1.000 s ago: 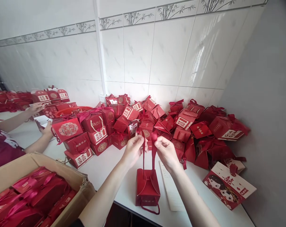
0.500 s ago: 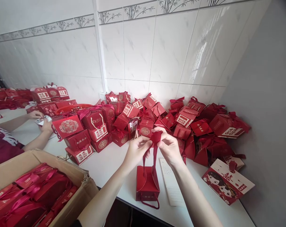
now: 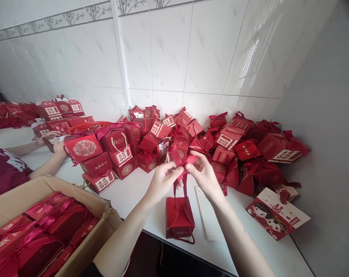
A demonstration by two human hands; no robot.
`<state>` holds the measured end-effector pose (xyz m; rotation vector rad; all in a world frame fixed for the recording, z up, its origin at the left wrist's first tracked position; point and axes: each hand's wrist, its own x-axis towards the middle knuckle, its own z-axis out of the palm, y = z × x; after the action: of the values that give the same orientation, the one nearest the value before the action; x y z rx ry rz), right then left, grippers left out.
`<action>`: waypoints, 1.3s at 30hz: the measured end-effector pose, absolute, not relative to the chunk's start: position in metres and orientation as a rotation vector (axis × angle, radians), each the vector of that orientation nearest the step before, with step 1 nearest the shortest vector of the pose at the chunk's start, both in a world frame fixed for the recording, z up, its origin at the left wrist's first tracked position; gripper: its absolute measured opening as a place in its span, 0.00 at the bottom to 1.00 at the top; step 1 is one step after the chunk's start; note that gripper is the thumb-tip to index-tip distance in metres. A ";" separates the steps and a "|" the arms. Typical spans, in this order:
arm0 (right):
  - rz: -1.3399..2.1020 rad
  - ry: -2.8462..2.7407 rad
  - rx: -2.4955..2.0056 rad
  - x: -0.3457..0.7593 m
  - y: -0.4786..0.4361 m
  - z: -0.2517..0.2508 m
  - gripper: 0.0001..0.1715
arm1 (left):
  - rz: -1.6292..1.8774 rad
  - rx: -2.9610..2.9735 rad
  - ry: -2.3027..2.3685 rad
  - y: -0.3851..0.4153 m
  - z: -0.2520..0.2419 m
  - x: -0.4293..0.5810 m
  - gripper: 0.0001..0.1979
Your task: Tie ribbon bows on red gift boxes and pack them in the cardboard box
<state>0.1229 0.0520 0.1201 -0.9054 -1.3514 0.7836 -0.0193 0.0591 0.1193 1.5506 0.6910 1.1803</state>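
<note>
A small red gift box [image 3: 179, 217] with a cord handle stands on the white table in front of me. Two strands of red ribbon [image 3: 185, 188] rise from its top to my hands. My left hand [image 3: 164, 179] pinches the ribbon between thumb and fingers above the box. Close beside it, my right hand [image 3: 202, 175] is closed on the same ribbon, and loose ribbon ends stick up between the two. Whether a knot has formed there is hidden by my fingers. Just right of the box lies a long cream notepad [image 3: 210, 223] with handwriting.
Red gift boxes [image 3: 225, 142] are heaped along the tiled wall. Stacked boxes [image 3: 99, 165] stand to the left. An open cardboard carton [image 3: 105, 219] holds more ribboned boxes. A white-and-red printed bag [image 3: 274, 217] lies at right. At far left, a co-worker's hands [image 3: 57, 146] handle something dark.
The ribbon between my hands has gone from a gathered bunch to spread ends pointing up and right. The camera view has tilted slightly. The co-worker's hands hold a differently shaped, darker item.
</note>
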 end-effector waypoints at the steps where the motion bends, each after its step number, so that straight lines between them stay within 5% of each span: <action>1: 0.837 -1.359 -0.897 0.123 0.051 0.119 0.21 | 1.181 1.523 0.684 0.060 0.118 -0.019 0.13; 8: 0.537 -1.607 -0.734 0.128 0.039 0.104 0.04 | 1.245 1.337 0.566 0.068 0.108 -0.021 0.14; 13: 0.586 -1.775 -0.702 0.132 0.033 0.098 0.14 | 1.302 1.596 0.643 0.070 0.109 -0.027 0.13; 16: 0.748 -1.648 -0.777 0.130 0.035 0.099 0.09 | 1.313 1.817 0.687 0.067 0.114 -0.030 0.11; 19: 0.876 -1.583 -0.872 0.128 0.038 0.098 0.15 | 1.275 2.003 0.658 0.063 0.117 -0.032 0.09; 24: 0.674 -1.571 -1.063 0.124 0.036 0.095 0.06 | 1.282 2.254 0.500 0.059 0.115 -0.035 0.11; 29: 0.530 -1.561 -1.074 0.122 0.028 0.097 0.18 | 1.449 2.419 0.485 0.062 0.107 -0.034 0.11; 39: 0.535 -1.152 -1.040 0.121 0.028 0.102 0.19 | 1.536 2.201 0.431 0.059 0.088 -0.031 0.09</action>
<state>0.1205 0.0281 0.1019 -1.0400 -1.1516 0.5346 -0.0314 0.0587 0.0885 2.2006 0.4310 1.5363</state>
